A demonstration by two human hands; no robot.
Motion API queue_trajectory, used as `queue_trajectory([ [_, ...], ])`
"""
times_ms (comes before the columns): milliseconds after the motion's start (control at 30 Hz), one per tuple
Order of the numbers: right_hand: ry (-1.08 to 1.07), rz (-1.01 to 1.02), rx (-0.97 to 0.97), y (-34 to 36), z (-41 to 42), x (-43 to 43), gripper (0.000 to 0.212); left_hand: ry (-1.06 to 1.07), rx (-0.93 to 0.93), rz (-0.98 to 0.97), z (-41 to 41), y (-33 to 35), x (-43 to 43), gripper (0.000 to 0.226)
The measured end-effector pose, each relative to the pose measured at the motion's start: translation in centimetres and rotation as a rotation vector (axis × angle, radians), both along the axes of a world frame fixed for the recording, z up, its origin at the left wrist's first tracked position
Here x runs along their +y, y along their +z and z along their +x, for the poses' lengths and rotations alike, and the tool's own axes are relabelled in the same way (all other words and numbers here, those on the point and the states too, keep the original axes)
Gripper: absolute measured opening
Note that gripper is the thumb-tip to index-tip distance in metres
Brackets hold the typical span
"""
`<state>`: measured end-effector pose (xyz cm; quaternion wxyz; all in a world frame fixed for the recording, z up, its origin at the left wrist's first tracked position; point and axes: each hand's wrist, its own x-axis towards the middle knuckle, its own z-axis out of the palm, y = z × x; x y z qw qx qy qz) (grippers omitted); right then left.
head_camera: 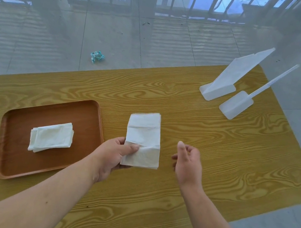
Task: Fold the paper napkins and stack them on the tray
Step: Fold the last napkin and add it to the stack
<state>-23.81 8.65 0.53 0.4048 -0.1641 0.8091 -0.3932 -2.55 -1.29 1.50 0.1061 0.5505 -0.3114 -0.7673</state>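
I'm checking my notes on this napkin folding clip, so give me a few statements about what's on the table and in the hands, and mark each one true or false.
1. The left hand holds a napkin. True.
2. The right hand grips a second napkin. False: it is open and holds nothing.
3. Folded napkins already lie on the tray. True.
4. The tray sits to the right of the held napkin. False: it sits to its left.
5. Two white stands are at the table's far right. True.
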Motion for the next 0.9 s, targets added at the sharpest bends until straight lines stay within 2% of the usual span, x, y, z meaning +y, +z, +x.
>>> queue_trajectory([
  [133,0.094,0.068,-0.429,-0.8,1.8,0.3,0.051,-0.023,-0.086,0.022,0.3,-0.9,0.6,0.022],
  [233,0.109,0.068,-0.596,-0.9,2.9,-0.2,0.071,-0.067,-0.092,0.032,1.0,-1.4,0.7,0.024],
  [300,0.141,0.057,-0.63,-0.8,3.4,-0.7,0.081,-0.103,-0.073,0.033,1.5,-1.7,0.7,0.025],
  [400,0.178,0.04,-0.566,-0.7,3.9,-1.5,0.084,-0.105,-0.096,-0.03,1.8,-1.8,0.4,0.041],
  [533,0.236,-0.007,-0.429,-0.6,3.8,-2.1,0.083,-0.16,-0.199,-0.216,1.8,-1.7,0.0,0.087],
  [700,0.375,-0.019,-0.213,-0.3,3.3,-2.5,0.077,-0.305,-0.255,-0.389,1.8,-2.1,-0.7,0.084],
  [900,0.508,-0.015,-0.094,-0.3,3.1,-2.2,0.067,-0.498,-0.399,-0.49,2.4,-2.1,-1.6,0.08],
])
